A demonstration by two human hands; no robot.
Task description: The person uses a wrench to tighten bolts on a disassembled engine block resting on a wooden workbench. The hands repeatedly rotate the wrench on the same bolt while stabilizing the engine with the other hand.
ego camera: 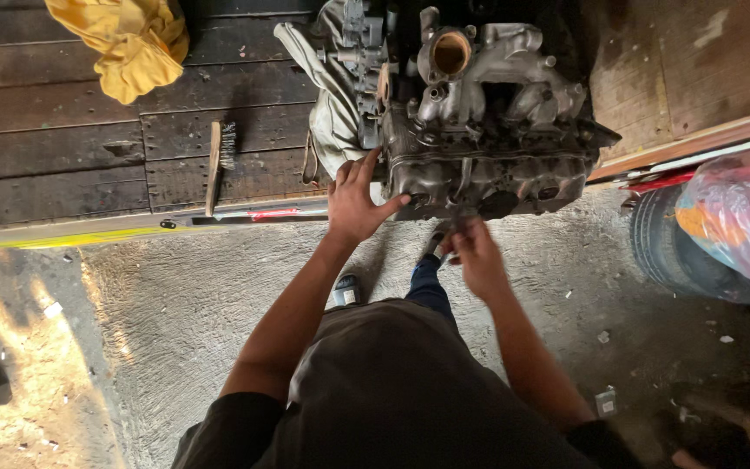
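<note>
My left hand lies open, braced against the grimy grey cast-metal engine block on the dark wooden platform's edge. My right hand curls below it; steady bracing matters, though I cannot tell what it grips.

You're in what looks like a car repair workshop, bare engine block on worn planks, wire brush, tyre, littered concrete floor.

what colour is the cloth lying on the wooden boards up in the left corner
Yellow. The cloth shows in the head view, bunched on the dark boards.
</note>
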